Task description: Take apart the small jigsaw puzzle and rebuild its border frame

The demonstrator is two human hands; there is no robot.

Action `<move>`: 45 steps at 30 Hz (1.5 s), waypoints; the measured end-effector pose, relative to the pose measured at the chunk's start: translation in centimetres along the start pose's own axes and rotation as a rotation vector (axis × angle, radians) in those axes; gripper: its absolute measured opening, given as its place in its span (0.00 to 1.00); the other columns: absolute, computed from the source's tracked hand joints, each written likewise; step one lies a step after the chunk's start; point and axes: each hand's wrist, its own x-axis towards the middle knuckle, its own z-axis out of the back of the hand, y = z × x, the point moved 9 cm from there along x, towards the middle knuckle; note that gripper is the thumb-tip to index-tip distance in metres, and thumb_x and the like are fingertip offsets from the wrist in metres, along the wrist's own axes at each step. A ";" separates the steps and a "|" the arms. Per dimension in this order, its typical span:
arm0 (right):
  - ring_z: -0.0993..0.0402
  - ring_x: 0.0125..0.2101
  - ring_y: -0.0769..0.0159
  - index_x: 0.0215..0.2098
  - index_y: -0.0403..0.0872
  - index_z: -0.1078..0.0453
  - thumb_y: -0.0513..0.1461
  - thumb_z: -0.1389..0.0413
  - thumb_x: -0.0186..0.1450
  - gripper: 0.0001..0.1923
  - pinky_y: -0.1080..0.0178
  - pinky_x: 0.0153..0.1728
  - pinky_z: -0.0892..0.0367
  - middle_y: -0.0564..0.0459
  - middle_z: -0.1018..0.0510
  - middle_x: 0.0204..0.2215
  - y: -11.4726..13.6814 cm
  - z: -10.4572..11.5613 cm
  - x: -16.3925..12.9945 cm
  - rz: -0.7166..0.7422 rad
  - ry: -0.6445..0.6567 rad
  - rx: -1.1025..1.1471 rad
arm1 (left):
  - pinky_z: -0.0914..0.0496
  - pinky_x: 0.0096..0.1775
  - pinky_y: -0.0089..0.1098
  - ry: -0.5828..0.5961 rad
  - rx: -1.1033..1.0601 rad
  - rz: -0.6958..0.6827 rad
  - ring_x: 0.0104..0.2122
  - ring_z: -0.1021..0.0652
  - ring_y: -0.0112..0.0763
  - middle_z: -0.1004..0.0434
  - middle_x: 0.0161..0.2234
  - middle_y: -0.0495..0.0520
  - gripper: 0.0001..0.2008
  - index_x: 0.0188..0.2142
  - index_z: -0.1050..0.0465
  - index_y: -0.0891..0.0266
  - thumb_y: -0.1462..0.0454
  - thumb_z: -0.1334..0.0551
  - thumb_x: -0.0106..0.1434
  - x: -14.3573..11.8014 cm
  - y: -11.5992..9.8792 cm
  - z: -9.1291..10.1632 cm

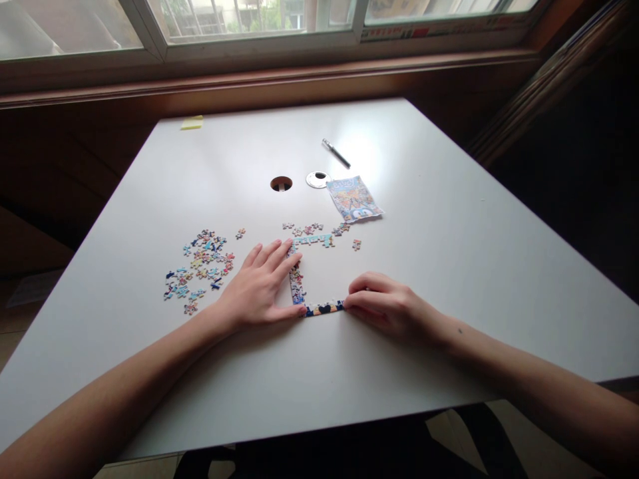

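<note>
A partly joined jigsaw puzzle border (298, 289) lies on the white table, with a left side, a bottom strip and a short top strip. My left hand (262, 283) rests flat with fingers spread along the left side, its thumb on the bottom left corner. At the right end of the bottom strip, the fingers of my right hand (382, 301) are pinched together; whatever is between them is hidden. Loose jigsaw pieces (204, 259) are scattered left of my left hand. More pieces (308, 229) lie just above the top strip, and a single piece (356, 245) sits to its right.
A small picture sheet (354, 198) lies beyond the puzzle on the table (449, 253). Behind it are a round metal cover (318, 179), a cable hole (281, 183) and a pen (336, 153). A yellow sticky note (192, 123) is at the far left edge, below the window.
</note>
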 end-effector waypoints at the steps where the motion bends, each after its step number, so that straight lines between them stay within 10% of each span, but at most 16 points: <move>1: 0.29 0.36 0.67 0.40 0.46 0.26 0.32 0.44 0.68 0.06 0.65 0.38 0.31 0.47 0.26 0.37 0.0 0.0 0.0 0.000 -0.001 0.003 | 0.56 0.68 0.56 0.003 0.001 0.001 0.69 0.49 0.55 0.57 0.72 0.61 0.48 0.69 0.49 0.60 0.35 0.44 0.60 0.0 0.0 0.0; 16: 0.30 0.36 0.66 0.43 0.47 0.27 0.33 0.46 0.69 0.08 0.63 0.38 0.31 0.46 0.27 0.38 0.0 -0.2 -0.1 0.007 0.025 -0.036 | 0.54 0.67 0.57 -0.027 0.004 -0.011 0.69 0.49 0.55 0.56 0.71 0.62 0.44 0.68 0.47 0.60 0.38 0.43 0.62 0.0 -0.2 0.6; 24: 0.29 0.36 0.64 0.44 0.47 0.27 0.34 0.47 0.70 0.08 0.62 0.36 0.31 0.46 0.26 0.37 1.0 0.0 0.0 0.069 0.057 -0.134 | 0.31 0.53 0.42 -0.249 -0.060 -0.458 0.51 0.26 0.42 0.22 0.50 0.57 0.17 0.53 0.28 0.60 0.59 0.39 0.66 -2.5 -6.5 1.9; 30: 0.29 0.37 0.64 0.46 0.47 0.28 0.34 0.46 0.69 0.09 0.62 0.37 0.31 0.47 0.26 0.37 0.7 -0.2 -0.3 0.090 0.032 -0.132 | 0.27 0.49 0.41 -0.253 -0.009 -0.570 0.52 0.25 0.44 0.26 0.56 0.64 0.19 0.54 0.30 0.68 0.62 0.39 0.66 -3.7 -10.3 1.5; 45: 0.30 0.37 0.66 0.46 0.46 0.30 0.31 0.45 0.67 0.10 0.64 0.38 0.30 0.47 0.28 0.39 -0.1 0.2 -0.2 0.025 -0.020 -0.016 | 0.27 0.48 0.42 -0.192 -0.012 -0.546 0.50 0.26 0.45 0.26 0.55 0.65 0.19 0.55 0.31 0.68 0.63 0.42 0.67 -3.3 -10.1 1.1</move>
